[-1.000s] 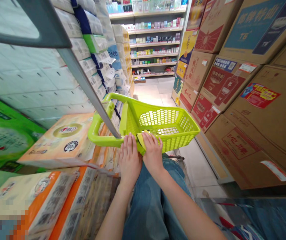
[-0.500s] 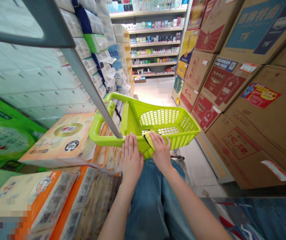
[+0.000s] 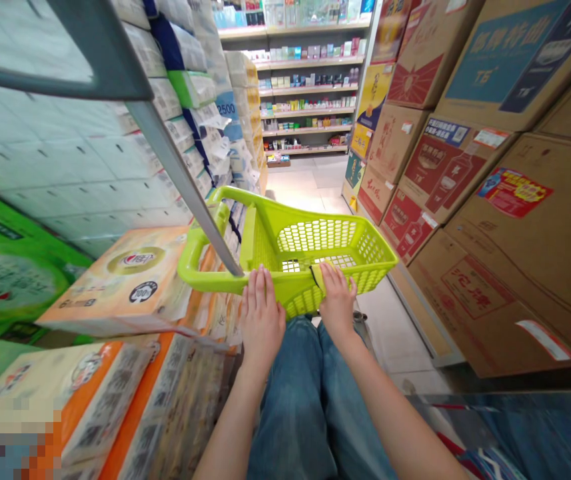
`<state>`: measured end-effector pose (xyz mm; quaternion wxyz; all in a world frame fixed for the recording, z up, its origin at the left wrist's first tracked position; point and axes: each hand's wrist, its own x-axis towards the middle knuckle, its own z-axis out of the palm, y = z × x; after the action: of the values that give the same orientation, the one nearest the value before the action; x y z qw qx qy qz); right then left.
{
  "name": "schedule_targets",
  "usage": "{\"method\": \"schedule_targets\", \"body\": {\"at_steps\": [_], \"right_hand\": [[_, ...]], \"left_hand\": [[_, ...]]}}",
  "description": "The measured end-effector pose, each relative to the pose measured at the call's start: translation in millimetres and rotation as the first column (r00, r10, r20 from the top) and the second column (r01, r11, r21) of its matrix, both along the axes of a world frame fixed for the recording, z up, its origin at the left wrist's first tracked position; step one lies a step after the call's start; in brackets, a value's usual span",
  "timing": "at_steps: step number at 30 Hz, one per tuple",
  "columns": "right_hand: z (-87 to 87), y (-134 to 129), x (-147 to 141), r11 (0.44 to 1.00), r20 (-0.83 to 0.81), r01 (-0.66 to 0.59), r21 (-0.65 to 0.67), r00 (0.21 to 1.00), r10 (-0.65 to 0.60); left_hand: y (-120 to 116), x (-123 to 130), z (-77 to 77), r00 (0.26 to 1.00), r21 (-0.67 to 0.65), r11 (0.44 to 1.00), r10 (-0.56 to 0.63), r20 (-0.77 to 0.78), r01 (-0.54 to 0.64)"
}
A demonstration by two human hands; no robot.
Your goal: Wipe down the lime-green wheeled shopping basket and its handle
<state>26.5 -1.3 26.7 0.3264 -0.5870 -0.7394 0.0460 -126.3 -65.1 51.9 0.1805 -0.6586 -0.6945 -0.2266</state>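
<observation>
A lime-green shopping basket (image 3: 310, 227) with perforated walls and a raised grey metal pull handle (image 3: 185, 180) stands before my knees. Flat on its near rim, close to the foot of that handle, lies my left hand (image 3: 262, 317), fingers stretched out. My right hand (image 3: 336, 300) is farther right along the same rim, its fingers bent over a yellow cloth (image 3: 317, 275) with a dark edge and pressing it against the basket. Much of the cloth is hidden under the fingers. Nothing shows inside the basket.
Packs of tissue (image 3: 130, 273) are stacked at the left, with a green pack (image 3: 10, 260) beyond. Cardboard cartons (image 3: 505, 253) are piled on the right. Shelves (image 3: 310, 110) with small boxes and bottles stand across the aisle's far end, past the tiled floor (image 3: 310, 180).
My right hand has slid to the right along the basket's near rim, taking the yellow cloth with it. My left hand stays in nearly the same place.
</observation>
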Motion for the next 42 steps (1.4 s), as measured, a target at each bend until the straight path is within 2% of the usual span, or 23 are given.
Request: {"method": "schedule_targets", "body": {"at_steps": [4,8,15,18,24,27,29,31,37,39,42], "right_hand": [[23.7,-21.3,-53.4,0.982,-0.024,-0.188,-0.012,0.982,0.188],[30.6,-26.8,-67.3,0.973,-0.063,-0.229,-0.003,0.972,0.228],[17.2,-15.2,-40.0,0.962,0.016,-0.269,0.042,0.963,0.268],[6.9,-9.6,-20.8,0.979,0.058,-0.201,0.046,0.978,0.198],[-19.5,10.5,34.9,0.997,0.103,-0.047,0.06,0.994,0.04],[-25.7,17.8,47.9,0.997,0.07,0.032,0.071,0.997,-0.037],[-23.0,16.6,41.2,0.995,0.02,0.084,0.06,0.996,-0.085],[-14.1,9.4,21.7,0.995,-0.02,0.088,0.043,0.996,-0.087],[24.7,-23.1,-55.6,0.98,-0.051,-0.198,0.004,0.979,0.197],[30.0,-27.0,-65.8,0.975,-0.066,-0.223,0.002,0.973,0.223],[28.4,-24.9,-64.4,0.971,-0.068,-0.238,0.012,0.969,0.238]], "left_hand": [[0.8,-2.2,-1.9,1.0,0.016,1.0,0.008,-0.021,-0.008],[0.6,-2.9,-3.1,0.999,0.025,0.999,0.022,-0.031,-0.021],[0.6,-1.4,-3.3,1.0,0.029,0.999,-0.013,-0.002,0.013],[0.1,0.0,-1.3,1.0,0.012,1.0,-0.001,-0.011,0.001],[-0.5,1.6,1.0,1.0,0.004,1.0,0.003,-0.008,-0.003],[-0.6,1.6,0.5,1.0,0.003,1.0,0.001,-0.012,-0.001],[-0.6,1.7,0.5,1.0,0.002,1.0,-0.002,-0.009,0.002],[-0.5,1.6,0.8,1.0,0.006,1.0,-0.004,0.0,0.004],[0.0,-0.6,-0.6,1.0,0.033,0.999,0.005,-0.01,-0.004],[0.1,-1.2,-1.4,0.999,0.036,0.999,0.019,-0.025,-0.018],[0.2,-1.1,-1.8,0.999,0.027,1.0,0.014,-0.032,-0.013]]}}
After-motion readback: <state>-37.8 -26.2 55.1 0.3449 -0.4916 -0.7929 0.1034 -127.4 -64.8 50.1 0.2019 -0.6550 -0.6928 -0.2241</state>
